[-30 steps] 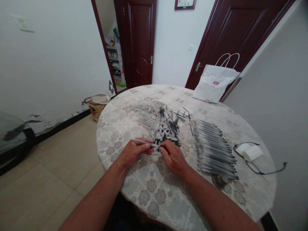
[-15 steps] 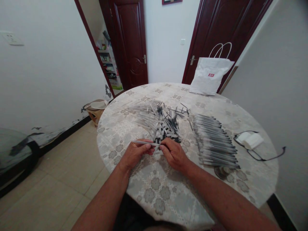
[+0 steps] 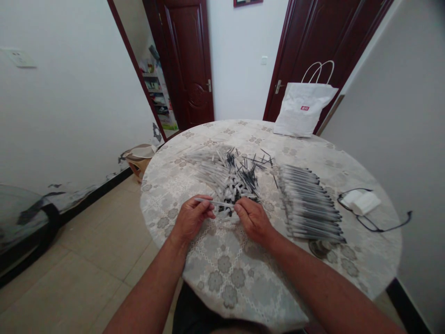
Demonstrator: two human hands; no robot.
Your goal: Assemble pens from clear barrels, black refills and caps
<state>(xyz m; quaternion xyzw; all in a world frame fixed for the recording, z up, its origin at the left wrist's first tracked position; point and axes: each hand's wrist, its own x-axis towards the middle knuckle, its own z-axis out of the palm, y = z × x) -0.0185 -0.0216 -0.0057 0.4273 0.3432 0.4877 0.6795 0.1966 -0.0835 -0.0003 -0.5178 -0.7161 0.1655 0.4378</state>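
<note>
My left hand [image 3: 192,217] and my right hand [image 3: 255,220] pinch the two ends of one slim white pen barrel [image 3: 217,203] just above the table's near edge. Behind them a loose heap of white pen barrels and thin dark refills [image 3: 227,174] lies spread on the round table [image 3: 243,273] with its patterned cloth. To the right a neat row of assembled pens [image 3: 311,204] lies side by side. Both hands are closed on the barrel.
A pair of glasses with a folded white tissue [image 3: 365,206] rests at the table's right. A white paper bag [image 3: 304,109] stands at the far edge against dark doors. A small stool [image 3: 139,157] is on the tiled floor left of the table.
The hands have lifted the pen barrel slightly and drawn a little apart along it. The view tilted down between the first frame and the later ones.
</note>
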